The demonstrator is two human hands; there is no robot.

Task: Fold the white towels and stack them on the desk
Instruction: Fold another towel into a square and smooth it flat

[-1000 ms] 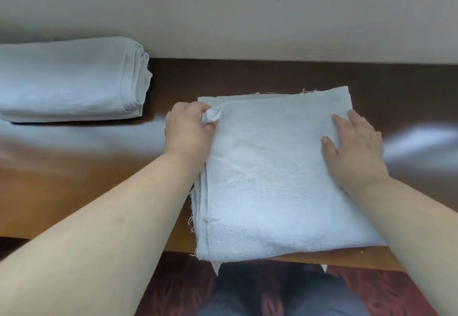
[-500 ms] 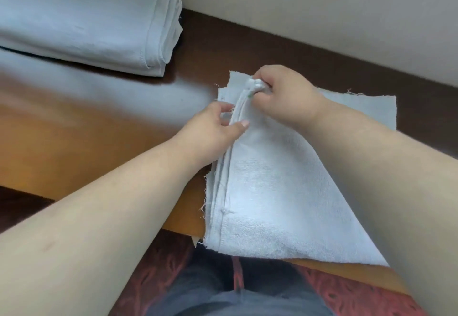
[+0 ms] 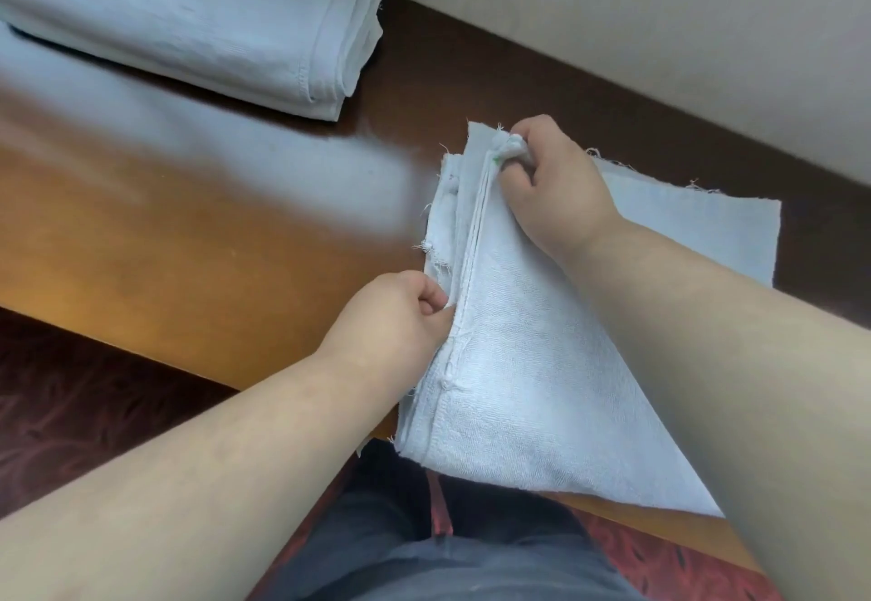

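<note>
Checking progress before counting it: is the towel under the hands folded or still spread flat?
Folded, not finished. The towel shows several stacked layers along its left edge, which the left hand and right hand both grip.

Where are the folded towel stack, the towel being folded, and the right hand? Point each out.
folded towel stack (image 3: 198, 11), head view, its top face.
towel being folded (image 3: 528, 388), head view, the near upper layer.
right hand (image 3: 556, 190), head view, the back of the hand.
</note>
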